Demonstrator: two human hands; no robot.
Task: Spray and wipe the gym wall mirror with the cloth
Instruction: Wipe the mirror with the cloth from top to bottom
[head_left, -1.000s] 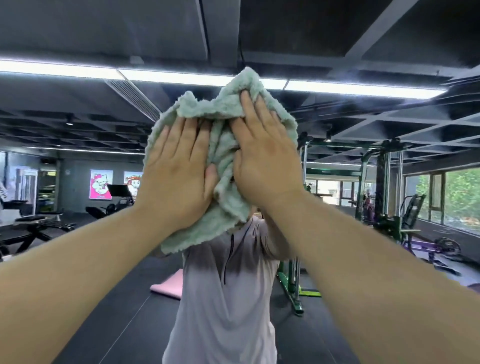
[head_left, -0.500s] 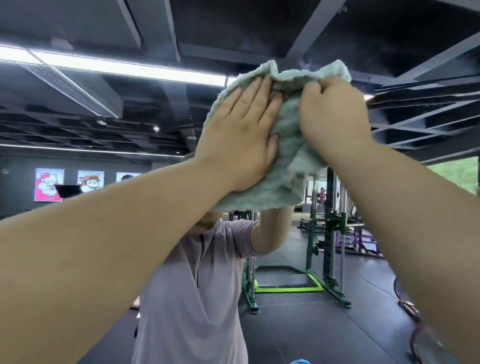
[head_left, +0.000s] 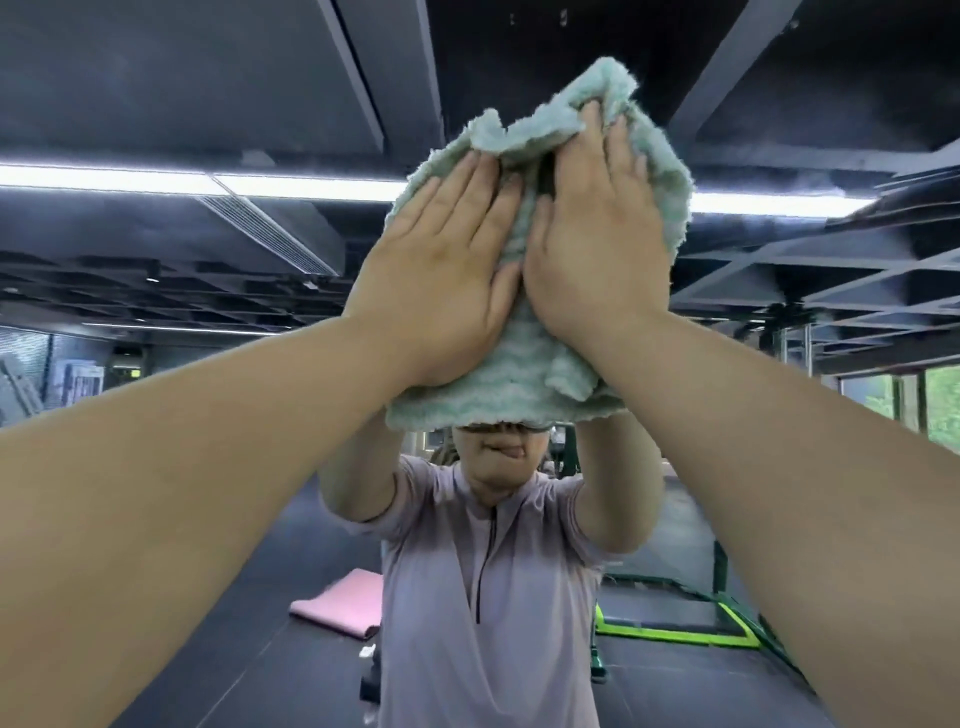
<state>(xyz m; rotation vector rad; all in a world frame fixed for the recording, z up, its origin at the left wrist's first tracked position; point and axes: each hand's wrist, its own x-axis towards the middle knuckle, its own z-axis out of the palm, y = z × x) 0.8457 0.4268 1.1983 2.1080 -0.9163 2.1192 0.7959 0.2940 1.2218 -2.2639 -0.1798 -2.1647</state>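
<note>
Uncurled right hand (head_left: 597, 249), flat left hand (head_left: 441, 275) press cloth (head_left: 519, 387).

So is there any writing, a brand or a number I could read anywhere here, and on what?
No text can be read.
Pale panels on the far wall, reflected at the left: too blurred to read.
Green cloth and lilac shirt: no print visible.

the cloth (head_left: 524, 384) is a pale mint green, crossed by faint paler wavy bands in its pile. the reflected shirt (head_left: 441, 597) is a soft lilac with a dark zip (head_left: 485, 561) down the chest. a mat (head_left: 343, 608) is pink, and the rack base (head_left: 670, 635) a bright lime green. the floor (head_left: 260, 649) is dark grey, the ceiling (head_left: 156, 78) near black, its light strips (head_left: 104, 179) white.
</note>
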